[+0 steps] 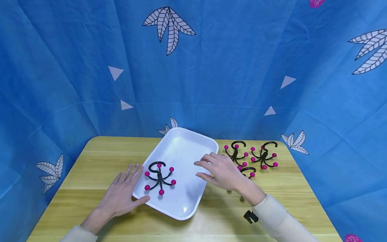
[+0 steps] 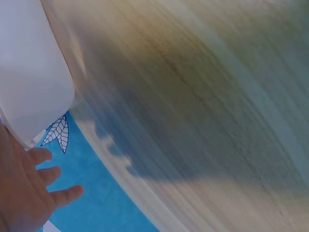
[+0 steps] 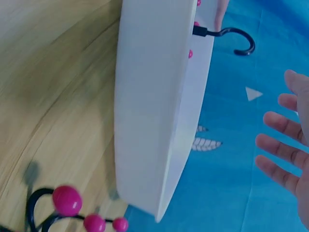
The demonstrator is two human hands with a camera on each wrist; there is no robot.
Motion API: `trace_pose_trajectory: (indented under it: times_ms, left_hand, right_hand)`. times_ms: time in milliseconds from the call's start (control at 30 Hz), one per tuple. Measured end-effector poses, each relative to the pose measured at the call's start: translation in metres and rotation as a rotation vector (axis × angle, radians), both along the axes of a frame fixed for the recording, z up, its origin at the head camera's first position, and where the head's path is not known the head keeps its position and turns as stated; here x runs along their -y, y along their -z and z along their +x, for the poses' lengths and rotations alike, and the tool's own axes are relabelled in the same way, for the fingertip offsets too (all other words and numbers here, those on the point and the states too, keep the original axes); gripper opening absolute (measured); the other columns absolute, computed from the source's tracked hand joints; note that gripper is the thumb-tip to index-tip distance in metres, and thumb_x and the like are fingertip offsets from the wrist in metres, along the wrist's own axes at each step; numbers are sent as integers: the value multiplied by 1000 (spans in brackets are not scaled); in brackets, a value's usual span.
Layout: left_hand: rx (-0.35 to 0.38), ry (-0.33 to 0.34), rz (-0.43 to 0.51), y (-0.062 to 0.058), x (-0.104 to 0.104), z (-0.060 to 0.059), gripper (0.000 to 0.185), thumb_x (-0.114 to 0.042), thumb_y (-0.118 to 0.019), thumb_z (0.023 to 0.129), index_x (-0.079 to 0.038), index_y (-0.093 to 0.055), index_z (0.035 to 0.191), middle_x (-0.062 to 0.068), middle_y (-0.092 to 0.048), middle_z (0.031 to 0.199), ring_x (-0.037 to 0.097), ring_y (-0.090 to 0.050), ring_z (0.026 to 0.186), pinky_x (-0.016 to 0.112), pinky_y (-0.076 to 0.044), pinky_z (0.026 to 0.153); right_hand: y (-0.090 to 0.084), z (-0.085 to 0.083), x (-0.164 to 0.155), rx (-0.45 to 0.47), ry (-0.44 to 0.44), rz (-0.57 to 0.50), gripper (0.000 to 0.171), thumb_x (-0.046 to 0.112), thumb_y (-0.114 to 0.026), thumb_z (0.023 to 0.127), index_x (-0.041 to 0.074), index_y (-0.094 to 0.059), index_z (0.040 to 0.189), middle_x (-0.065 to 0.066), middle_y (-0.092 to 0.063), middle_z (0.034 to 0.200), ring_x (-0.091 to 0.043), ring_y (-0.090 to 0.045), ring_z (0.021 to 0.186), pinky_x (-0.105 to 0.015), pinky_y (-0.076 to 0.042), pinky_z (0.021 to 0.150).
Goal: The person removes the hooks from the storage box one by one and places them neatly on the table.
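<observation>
A white rectangular tray (image 1: 193, 143) lies skewed on the wooden table (image 1: 90, 161). Inside it sits one black hook hanger with pink ball tips (image 1: 159, 178). My left hand (image 1: 127, 190) lies flat on the table, fingers spread, its thumb against the tray's near left edge. My right hand (image 1: 219, 169) hovers with straight fingers over the tray's right rim, holding nothing. The left wrist view has the tray's outer wall (image 2: 34, 72) above my fingers (image 2: 46, 179). The right wrist view looks along the tray's side (image 3: 149, 106), with the hanger's hook (image 3: 239, 41) poking over it and my fingers (image 3: 282, 154) at the right.
Three more black hangers with pink balls lie on the table right of the tray (image 1: 235, 153) (image 1: 264, 156) (image 1: 248, 171); one (image 3: 67, 208) appears in the right wrist view. A blue leaf-patterned cloth (image 1: 193, 67) hangs behind and around the table. A black clip (image 1: 250, 216) sits at my right sleeve.
</observation>
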State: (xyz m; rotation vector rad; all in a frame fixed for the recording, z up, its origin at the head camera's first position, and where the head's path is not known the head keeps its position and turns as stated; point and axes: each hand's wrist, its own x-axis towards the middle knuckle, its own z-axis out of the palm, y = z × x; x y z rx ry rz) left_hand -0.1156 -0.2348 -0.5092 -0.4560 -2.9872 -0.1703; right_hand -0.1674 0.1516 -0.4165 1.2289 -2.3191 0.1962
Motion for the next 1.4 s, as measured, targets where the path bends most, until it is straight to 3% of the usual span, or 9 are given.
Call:
trace_pose_trajectory:
  times_ms: [567,1400]
  left_hand:
    - [-4,4,8,-2,-2,1,112,-80,-62,87,-8,-30,166,18,-36,172,42,-33,160,68,-37,123]
    - [16,1,6,-4,-2,1,114,-82,-61,86,-7,-29,167,18,-36,171,44,-33,159,70,-37,122]
  right_hand:
    - [-4,-12,46,56,10,120,34,50,-67,101,27,-76,124,7,-76,110,-12,-71,95,-26,-61,73]
    - [6,-41,108,133,7,112,36,50,-61,105,26,-74,128,7,-76,113,-11,-72,96,-24,-60,75]
